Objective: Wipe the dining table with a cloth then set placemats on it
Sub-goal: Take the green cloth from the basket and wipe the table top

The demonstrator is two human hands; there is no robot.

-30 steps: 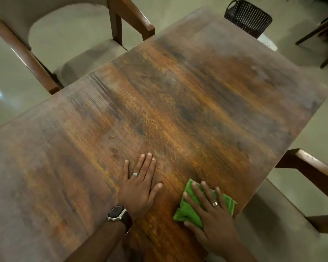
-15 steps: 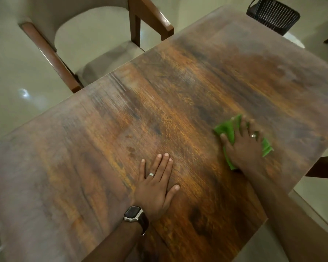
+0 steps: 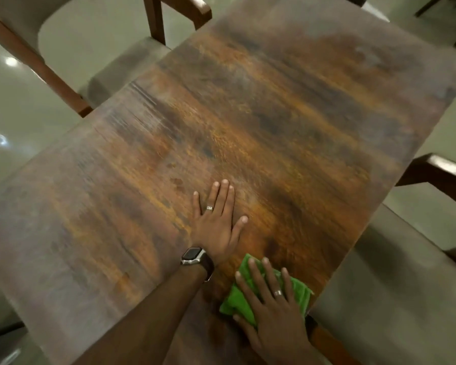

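Note:
A dark wooden dining table [image 3: 287,114] fills most of the view. My left hand [image 3: 217,222] lies flat on it with straight fingers, a ring on one finger and a watch on the wrist. Near the table's right front edge my right hand [image 3: 271,309] presses a green cloth [image 3: 240,299] onto the wood with spread, straight fingers. The cloth shows on both sides of that hand. No placemat is in view.
A chair [image 3: 111,72] with a grey seat and brown wooden arms stands at the table's far left side. Another grey-seated chair [image 3: 395,285] with a wooden arm stands close on the right. The floor around is pale and glossy.
My right hand has drawn the green cloth back from the middle right of the table to the near right edge. My left hand has stayed flat in place.

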